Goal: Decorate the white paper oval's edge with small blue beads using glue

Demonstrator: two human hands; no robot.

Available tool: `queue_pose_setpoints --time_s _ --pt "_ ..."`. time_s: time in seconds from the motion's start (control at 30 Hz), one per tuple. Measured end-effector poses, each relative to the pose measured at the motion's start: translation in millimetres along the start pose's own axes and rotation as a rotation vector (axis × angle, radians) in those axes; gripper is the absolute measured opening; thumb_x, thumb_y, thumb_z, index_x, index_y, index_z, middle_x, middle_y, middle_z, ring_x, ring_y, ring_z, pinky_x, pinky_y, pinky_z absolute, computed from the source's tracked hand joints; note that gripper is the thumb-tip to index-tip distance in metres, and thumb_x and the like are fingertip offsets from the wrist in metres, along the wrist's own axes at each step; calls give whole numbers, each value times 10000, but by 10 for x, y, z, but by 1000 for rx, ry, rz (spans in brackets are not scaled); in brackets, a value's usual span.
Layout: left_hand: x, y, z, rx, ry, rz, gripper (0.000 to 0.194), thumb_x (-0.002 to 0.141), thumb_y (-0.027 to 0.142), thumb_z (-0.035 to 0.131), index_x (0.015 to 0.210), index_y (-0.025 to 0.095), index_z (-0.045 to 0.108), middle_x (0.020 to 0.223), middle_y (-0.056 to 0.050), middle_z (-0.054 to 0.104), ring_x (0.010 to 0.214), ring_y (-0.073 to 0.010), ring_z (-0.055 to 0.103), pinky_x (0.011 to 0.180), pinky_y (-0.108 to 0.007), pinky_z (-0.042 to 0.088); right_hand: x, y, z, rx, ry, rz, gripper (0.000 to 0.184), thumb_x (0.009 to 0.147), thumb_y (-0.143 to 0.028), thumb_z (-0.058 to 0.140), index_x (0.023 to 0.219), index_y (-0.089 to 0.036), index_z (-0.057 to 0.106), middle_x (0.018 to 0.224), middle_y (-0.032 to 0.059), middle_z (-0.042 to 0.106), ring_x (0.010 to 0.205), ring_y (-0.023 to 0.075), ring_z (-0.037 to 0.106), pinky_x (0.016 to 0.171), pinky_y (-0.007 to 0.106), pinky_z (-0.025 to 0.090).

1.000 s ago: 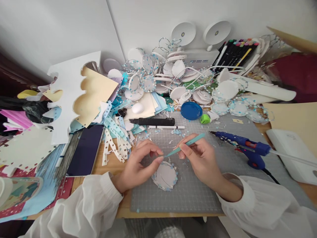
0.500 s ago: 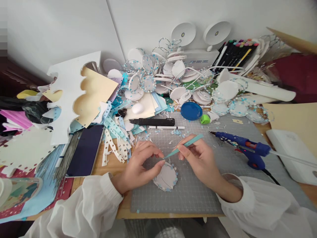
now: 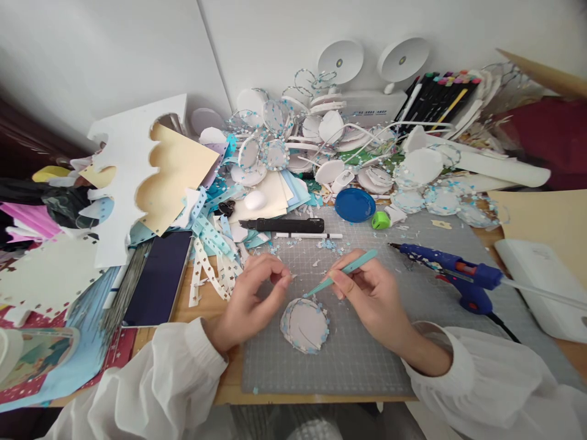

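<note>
White disc point(image 3: 306, 327) — perhaps foam — on scrap-strewn mat point(image 3: 358, 360), wooden desk point(image 3: 233, 377), pale wall point(image 3: 266, 36).

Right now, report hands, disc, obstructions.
Right hand holding teal tweezers, tips at far edge of white disc. Left hand beside it. Disc on mat. Glue gun at right, clear.

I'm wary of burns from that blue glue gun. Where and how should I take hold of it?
Likely best by the handle, coming from the near right side. The blue glue gun lies with its nozzle pointing left, and the handle sticks out on the near side of its body.
</note>
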State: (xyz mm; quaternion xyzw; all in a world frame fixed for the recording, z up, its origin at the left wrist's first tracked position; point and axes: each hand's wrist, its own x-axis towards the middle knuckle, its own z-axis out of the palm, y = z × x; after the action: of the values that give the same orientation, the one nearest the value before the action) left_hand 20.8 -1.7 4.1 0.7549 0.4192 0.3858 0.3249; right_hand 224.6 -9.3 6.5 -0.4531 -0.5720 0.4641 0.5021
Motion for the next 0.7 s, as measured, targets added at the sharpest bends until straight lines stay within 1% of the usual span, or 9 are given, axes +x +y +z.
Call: queue_pose_setpoints --time_s 0.07,0.17,0.27,0.33,0.37,0.43,0.53,0.6,0.7 --pt "1 -22 -11 0 34 -29 114 931 170 460 837 180 523 798 -17 547 780 -151 501 744 -302 376 6 1 0 11 13 -8 133 881 -271 590 785 -179 578 673 -14 549 533 80 523 481 198 437" --pt "-4 -37 -14 50 53 -50 151 949 168 410 819 184 483 776 -4 513 749 -142 473 732 -298 368 19 11 -8 32 34 -13 132 877 -272 597 783 -183 572 627 -30 531 524 83 519 483 203 428" --pt "1 -37 -11 159 86 -60 236 959 165 377 730 185 427 706 14 471 694 -136 441 709 -299 346 39 37 -34 22 62 -6 129 883 -281 593 800 -185 571 601 -35 531 528 92 523 493 215 422" --pt "11 -37 -11 231 116 -55 286 959 175 397 674 183 397 653 26 452 655 -131 430 698 -304 332 63 62 -53 6 91 -17 128 883 -287 594 805 -189 566 604 -34 534 539 99 525 502 224 421" --pt "16 -38 -11 254 135 -51 293 956 178 416 663 181 402 644 28 462 651 -130 439 701 -306 331 77 74 -61 -5 110 -32 128 881 -287 598 804 -191 564 608 -34 534 543 101 524 507 229 421" --pt "21 -42 -12 274 174 -37 247 943 178 458 696 179 465 688 18 528 691 -137 485 722 -309 345 103 91 -74 -38 156 -75 122 876 -284 603 802 -195 564 618 -35 530 544 101 516 513 234 419" --pt "11 -58 -9 273 205 -15 100 923 157 494 868 188 572 836 -14 614 795 -159 537 761 -315 375 118 91 -80 -97 224 -149 111 873 -278 601 804 -197 569 632 -33 526 544 102 507 512 239 414" --pt "-2 -77 -7 281 197 -5 98 914 150 507 938 197 589 883 -21 632 805 -163 544 777 -320 383 107 75 -74 -132 258 -194 102 867 -269 605 802 -197 572 649 -27 530 546 106 510 508 243 415" --pt "-18 -106 -9 296 183 -5 83 916 165 509 908 200 584 884 -20 639 796 -165 546 783 -323 381 73 43 -58 -174 296 -240 93 858 -251 611 792 -195 577 668 -18 530 546 109 510 493 244 413"
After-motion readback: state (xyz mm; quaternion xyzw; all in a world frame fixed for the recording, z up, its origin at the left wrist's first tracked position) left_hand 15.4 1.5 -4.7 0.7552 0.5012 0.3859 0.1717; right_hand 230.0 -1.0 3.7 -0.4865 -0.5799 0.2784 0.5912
